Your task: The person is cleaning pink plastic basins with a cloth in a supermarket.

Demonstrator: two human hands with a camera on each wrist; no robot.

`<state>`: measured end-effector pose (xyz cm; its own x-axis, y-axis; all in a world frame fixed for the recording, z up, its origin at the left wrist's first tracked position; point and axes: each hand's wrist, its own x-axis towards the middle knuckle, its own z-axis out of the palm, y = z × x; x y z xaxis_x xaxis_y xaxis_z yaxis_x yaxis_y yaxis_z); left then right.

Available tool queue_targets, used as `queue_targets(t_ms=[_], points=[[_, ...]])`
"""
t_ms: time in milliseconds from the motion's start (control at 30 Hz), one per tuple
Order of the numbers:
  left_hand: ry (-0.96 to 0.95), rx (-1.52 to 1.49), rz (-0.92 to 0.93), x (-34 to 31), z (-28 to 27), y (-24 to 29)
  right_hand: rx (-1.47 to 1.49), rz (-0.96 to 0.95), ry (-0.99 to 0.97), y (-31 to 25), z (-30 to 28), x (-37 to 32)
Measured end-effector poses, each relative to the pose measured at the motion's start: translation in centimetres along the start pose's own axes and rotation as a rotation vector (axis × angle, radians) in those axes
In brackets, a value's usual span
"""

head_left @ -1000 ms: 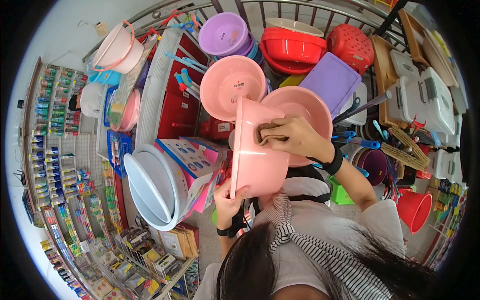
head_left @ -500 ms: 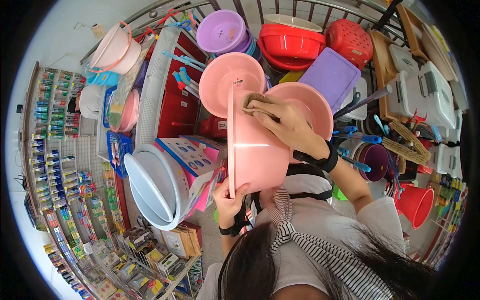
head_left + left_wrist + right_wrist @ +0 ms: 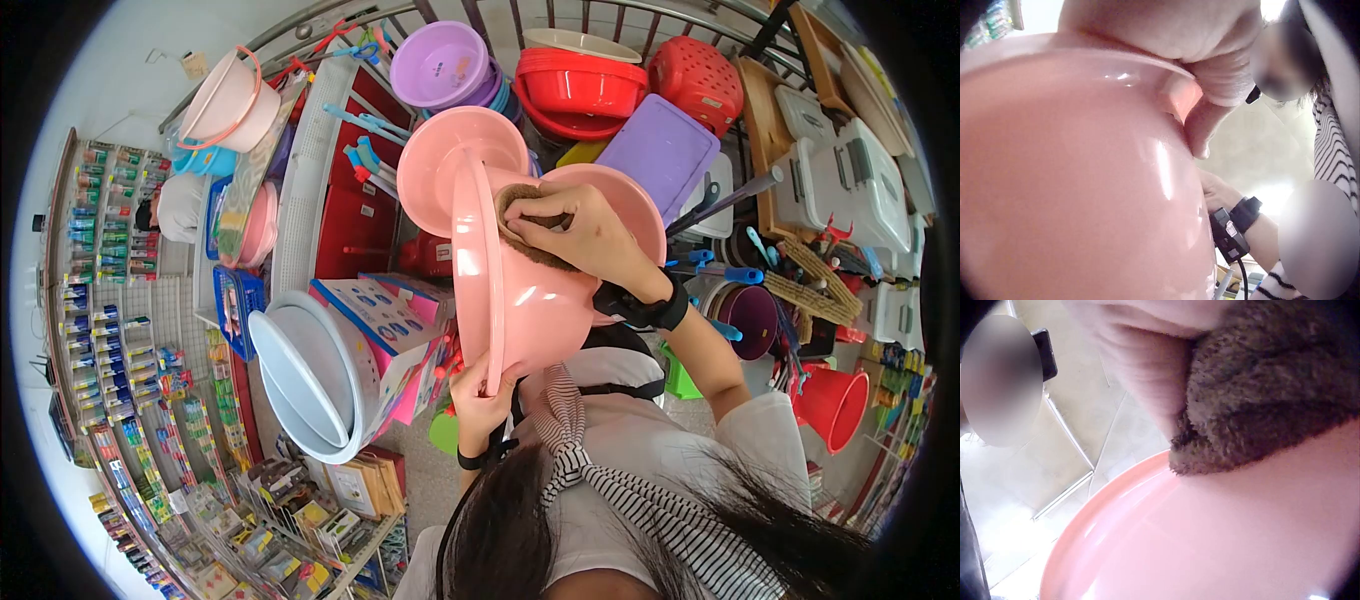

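Observation:
A pink basin [image 3: 540,315] is held tilted on its side in front of the person, its rim toward the left. The left hand [image 3: 484,388] grips the lower rim, thumb on the outer side; in the left wrist view that hand [image 3: 1166,31] lies over the rim of the basin [image 3: 1079,175]. Against the upper outer wall, the right hand [image 3: 585,230] pinches a brown cloth [image 3: 515,205]. The right wrist view shows the fuzzy cloth [image 3: 1260,394] under the right hand [image 3: 1147,350], touching the basin's pink surface [image 3: 1229,531].
Two more pink basins [image 3: 465,140] stand just behind. Around them are purple basins [image 3: 440,65], red basins [image 3: 580,85], a purple lid [image 3: 660,155] and pale blue tubs [image 3: 300,370]. Shelves of small goods [image 3: 110,220] line the left; a red bucket [image 3: 835,410] is at the right.
The basin has turned, so more of its rim shows. The right hand and cloth moved up the wall, then slightly right and down. The left hand shifted slightly right, still gripping the rim.

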<state>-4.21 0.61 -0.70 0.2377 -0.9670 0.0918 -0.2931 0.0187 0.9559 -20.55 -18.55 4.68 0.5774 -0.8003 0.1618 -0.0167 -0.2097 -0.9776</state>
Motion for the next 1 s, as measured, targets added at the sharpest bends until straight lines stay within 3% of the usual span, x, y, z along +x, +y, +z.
queue_targets(t_ms=[67,333,400,600,833,900,1000], points=[[-0.049,0.133,-0.007,-0.1,-0.3,0.4,-0.003,-0.007,0.024,0.5,0.0,-0.3],[-0.042,0.099,0.062,-1.0,0.7,-1.6,-0.038,0.082,-0.036,0.3,-0.8,-0.6],[-0.043,0.086,0.070,-1.1,0.8,-1.7,-0.298,0.090,-0.013,-0.3,-0.9,-0.9],[-0.104,0.106,0.006,-0.8,0.6,-0.9,-0.541,0.137,0.031,-0.9,-0.6,-0.4],[-0.099,0.062,0.010,-0.6,0.7,-0.7,-0.394,0.061,0.035,-0.6,-0.1,-0.6],[-0.108,0.049,-0.014,-0.6,0.7,-0.6,-0.388,-0.042,0.115,-0.1,0.2,-0.8],[-0.116,0.083,-0.018,-0.5,0.9,-0.6,-0.538,0.094,0.018,0.0,-0.9,-0.5]])
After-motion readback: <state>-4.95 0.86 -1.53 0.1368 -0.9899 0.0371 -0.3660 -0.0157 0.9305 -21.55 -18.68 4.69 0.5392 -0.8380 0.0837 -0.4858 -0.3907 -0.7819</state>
